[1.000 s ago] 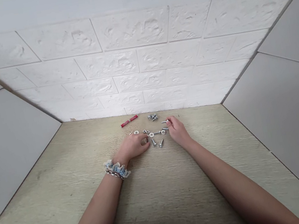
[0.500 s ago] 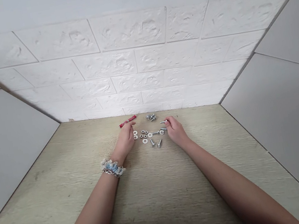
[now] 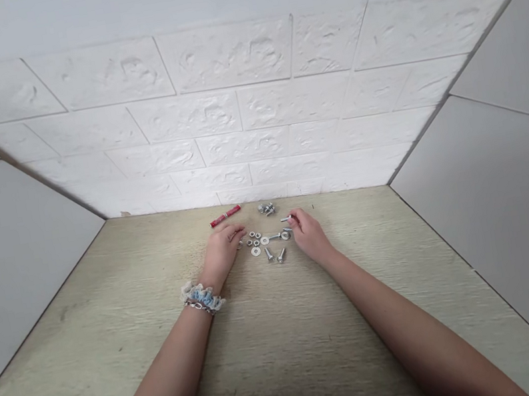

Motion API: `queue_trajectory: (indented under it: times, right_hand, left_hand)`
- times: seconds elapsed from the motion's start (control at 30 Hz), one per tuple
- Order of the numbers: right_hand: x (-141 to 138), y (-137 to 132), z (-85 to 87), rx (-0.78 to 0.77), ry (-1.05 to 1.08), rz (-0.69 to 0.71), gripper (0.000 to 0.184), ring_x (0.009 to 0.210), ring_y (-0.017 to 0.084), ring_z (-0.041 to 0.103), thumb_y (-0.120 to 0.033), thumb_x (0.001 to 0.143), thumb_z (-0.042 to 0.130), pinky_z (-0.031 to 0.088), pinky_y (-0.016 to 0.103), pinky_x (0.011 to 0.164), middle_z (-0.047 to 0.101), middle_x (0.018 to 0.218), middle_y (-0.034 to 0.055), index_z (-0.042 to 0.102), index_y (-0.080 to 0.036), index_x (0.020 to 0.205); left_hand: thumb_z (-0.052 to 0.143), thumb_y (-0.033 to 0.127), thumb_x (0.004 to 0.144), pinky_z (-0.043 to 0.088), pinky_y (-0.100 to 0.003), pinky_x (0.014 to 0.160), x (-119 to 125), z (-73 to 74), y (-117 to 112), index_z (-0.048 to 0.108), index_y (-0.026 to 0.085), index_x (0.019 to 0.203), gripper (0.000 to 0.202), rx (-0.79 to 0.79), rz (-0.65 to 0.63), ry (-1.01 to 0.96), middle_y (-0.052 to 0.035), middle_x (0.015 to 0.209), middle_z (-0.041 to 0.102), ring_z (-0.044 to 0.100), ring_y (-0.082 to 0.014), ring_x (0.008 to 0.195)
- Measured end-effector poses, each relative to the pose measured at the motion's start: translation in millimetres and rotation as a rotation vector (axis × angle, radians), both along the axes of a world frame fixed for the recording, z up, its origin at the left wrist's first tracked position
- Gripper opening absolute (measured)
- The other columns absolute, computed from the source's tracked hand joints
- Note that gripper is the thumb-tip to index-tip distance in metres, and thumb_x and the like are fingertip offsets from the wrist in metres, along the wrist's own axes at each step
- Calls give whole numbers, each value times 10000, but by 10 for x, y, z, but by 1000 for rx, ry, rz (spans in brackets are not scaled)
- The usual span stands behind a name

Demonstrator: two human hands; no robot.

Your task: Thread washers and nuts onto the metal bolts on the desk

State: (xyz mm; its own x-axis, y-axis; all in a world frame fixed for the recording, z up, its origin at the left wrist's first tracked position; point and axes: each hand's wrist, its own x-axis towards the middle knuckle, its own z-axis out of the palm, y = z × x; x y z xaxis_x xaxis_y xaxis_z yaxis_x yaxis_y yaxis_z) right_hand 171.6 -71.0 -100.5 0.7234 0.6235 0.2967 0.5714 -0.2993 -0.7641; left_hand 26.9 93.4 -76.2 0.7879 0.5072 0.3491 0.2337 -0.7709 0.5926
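Head view: right hand (image 3: 307, 232), thumb and fingertips pinching one bolt (image 3: 284, 219), its shank pointing left. Left hand (image 3: 223, 251), fingers bent, resting beside four nuts (image 3: 258, 235) on counter (image 3: 278, 338); whether it grips anything, cannot tell.
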Motion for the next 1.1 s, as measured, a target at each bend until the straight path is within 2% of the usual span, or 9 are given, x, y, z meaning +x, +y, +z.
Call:
queue_trajectory:
  times: [0.2,0.33,0.5,0.63,0.87,1.1]
  right_hand:
    - [4,6,-6,-4,-20,15,212,786,183,532,-299,855,371,385,309,743,593,844,45,525,-184,946]
    - [16,9,-20,-13,-63,48,208,808,184,528,-274,855,378,385,313,758,598,876,52,551,-189,934]
    - [31,13,-16,-59,-103,45,204,837,192,520,-262,850,409,388,322,782,599,905,64,584,-189,922]
    - [60,11,-18,-96,-105,-21,205,886,203,512,-255,844,432,391,330,806,601,933,76,609,-178,914]
    - [128,-3,-45,-136,-119,-31,255,989,202,504,-220,835,442,371,328,897,612,1037,82,663,-167,951]
    - [116,-1,-52,-163,-143,-77,261,982,203,507,-184,797,455,372,337,916,619,1009,75,704,-178,874]
  left_hand:
    - [541,294,797,426,-334,859,41,-22,-16,679,194,940,222,-26,-2,140,-40,933,690,616,-195,857]
    - [564,317,788,339,-420,918,52,-13,-23,703,254,846,163,-8,53,225,-8,899,699,603,-222,884]
    - [570,353,785,233,-496,950,60,3,-45,711,283,804,159,23,103,242,-15,903,698,558,-266,951]
    - [569,363,786,206,-501,952,56,10,-59,712,289,787,161,72,109,226,-19,945,685,522,-272,996]
    - [540,369,806,157,-529,973,54,15,-57,705,302,835,180,58,127,244,-17,1037,656,485,-267,1057]
    - [525,375,814,114,-553,997,65,7,-47,704,316,851,192,43,137,269,-11,1098,630,455,-270,1110]
